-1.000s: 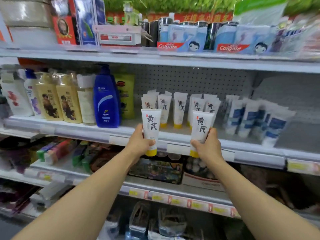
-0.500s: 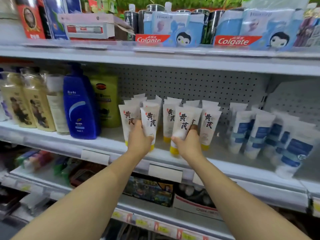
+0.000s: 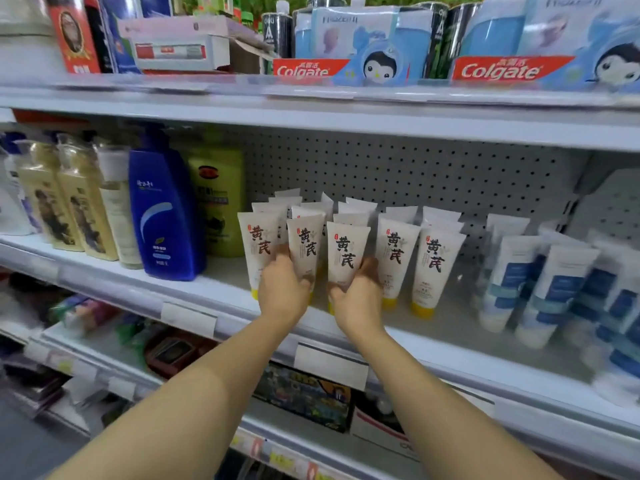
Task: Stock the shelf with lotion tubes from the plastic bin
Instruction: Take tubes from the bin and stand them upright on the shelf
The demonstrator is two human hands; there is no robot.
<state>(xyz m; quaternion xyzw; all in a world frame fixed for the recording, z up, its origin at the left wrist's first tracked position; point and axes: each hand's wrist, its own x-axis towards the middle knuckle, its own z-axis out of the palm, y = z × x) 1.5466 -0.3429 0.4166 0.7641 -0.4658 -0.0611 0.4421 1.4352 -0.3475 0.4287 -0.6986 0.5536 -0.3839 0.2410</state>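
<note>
Head view: each hand grips one lotion tube low on its body, fingers curled round it, left hand on the left tube, right hand on the right tube, both standing cap-down in the front row on the shelf. They look light, soft and squeezable, likely tippy; holding near the cap seems best. A blue bottle and blue-white tubes crowd either side.
</note>
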